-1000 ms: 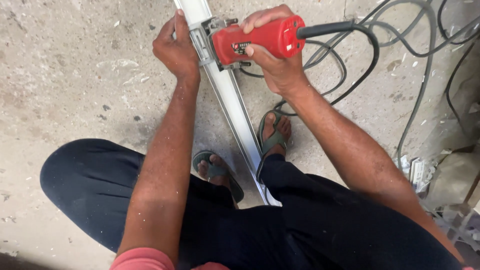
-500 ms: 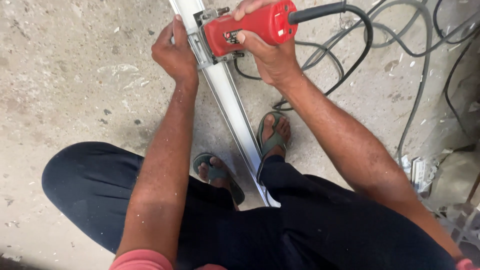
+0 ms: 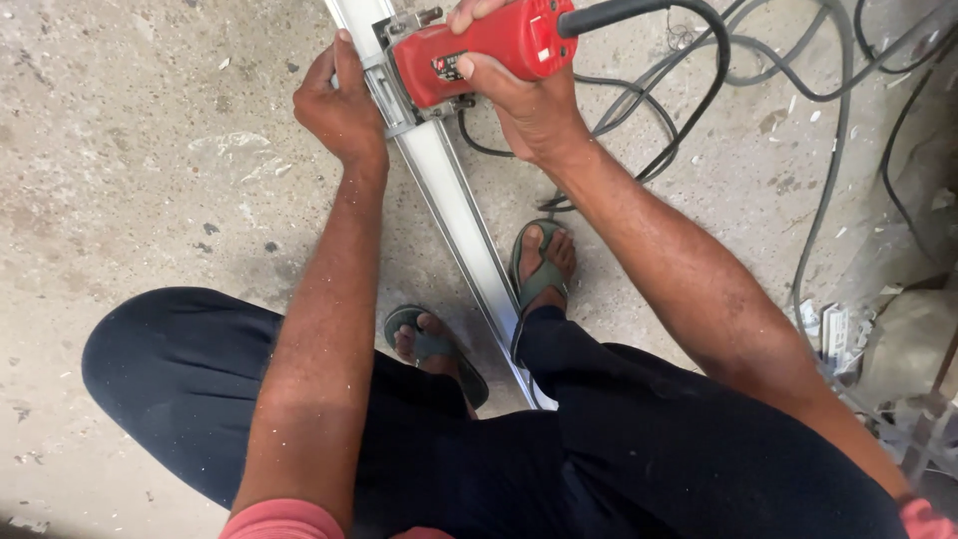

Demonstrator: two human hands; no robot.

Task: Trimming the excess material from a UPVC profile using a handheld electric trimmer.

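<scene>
A long pale metal bar (image 3: 451, 205) lies on the concrete floor, running from between my feet to the top edge of the view. My right hand (image 3: 534, 105) grips a red hand-held power tool (image 3: 477, 48) whose metal base sits on the bar near the top. My left hand (image 3: 337, 105) presses against the bar's left side, right beside the tool's base. The tool's black cord leaves its right end and loops away over the floor. I am squatting, with a sandalled foot on each side of the bar.
Several grey and black cables (image 3: 798, 90) lie tangled over the floor at the upper right. A white socket block (image 3: 830, 334) and some rubble sit at the right edge. Dust and small chips speckle the concrete (image 3: 150, 170) at the left.
The red tool has slid further along the bar, away from me, toward the top edge. My left hand has followed it up the bar's left side.
</scene>
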